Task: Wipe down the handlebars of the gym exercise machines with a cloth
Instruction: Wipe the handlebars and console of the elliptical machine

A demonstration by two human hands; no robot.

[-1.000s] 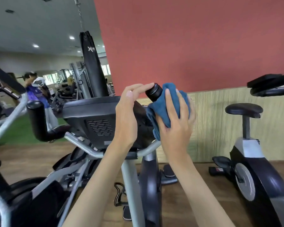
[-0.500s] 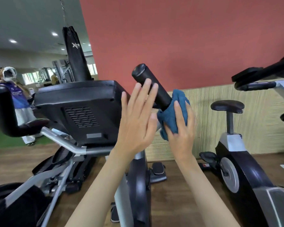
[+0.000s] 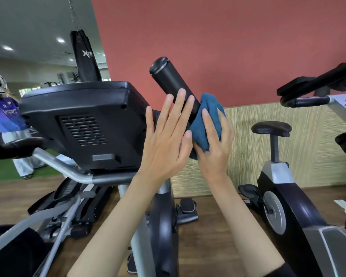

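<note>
Right hand [image 3: 214,148], fingers clamped round blue cloth [image 3: 206,120], which was bunched on the low end of black handlebar [image 3: 172,84] slanting toward 11 o'clock. Left hand [image 3: 164,140] flat at cloth's 9 o'clock, fingers straight, together, pressing the bar, likely steadying it.

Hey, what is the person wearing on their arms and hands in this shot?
No gloves or watch on the left hand or the right hand, and no sleeves reach the wrists. Only a dark sleeve edge shows, at the picture's bottom edge on the right side.
</note>
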